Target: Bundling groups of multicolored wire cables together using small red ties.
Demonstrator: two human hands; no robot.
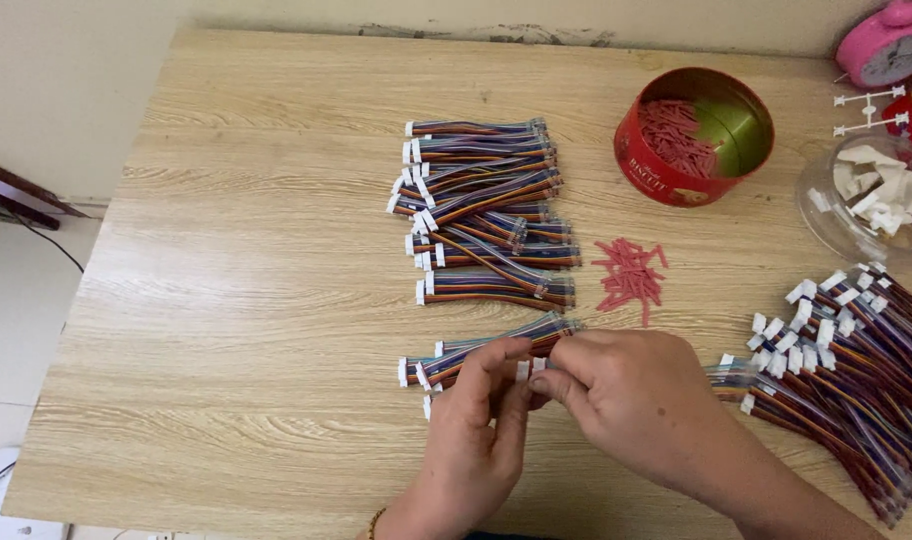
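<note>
Rainbow-coloured ribbon cable bundles with white plastic connectors cover a pale wood-grain table (226, 300) where a person works with bare hands near the front edge. The left hand (476, 440) comes up from six o'clock, thumb and fingers curled and pinched around a short multicoloured cable bundle (486, 352) that lies slanted on the table, its white connector ends pointing toward nine o'clock. The right hand (626, 395), entering from four o'clock, meets the left at the centre of the scene; its fingertips (548, 377) close on a small white plastic connector (529, 368) at the same bundle, so both hands are nearly shut in a fine grip and touching each other.

At twelve o'clock from the hands lies a neat stack of finished rainbow cable bundles (486, 215), connectors facing nine o'clock. Just beside it, at one o'clock, sits a loose scatter of small red plastic strips (631, 272). Farther out at one o'clock stands a round red metal tin (656, 165), open, with more red strips inside. At three o'clock, a large heap of unsorted rainbow cables (846, 370) spreads to the table's edge. A clear round plastic container holding white connectors (821, 215) sits at two o'clock, with a pink alarm clock (891, 45) in the far corner beyond it.
</note>
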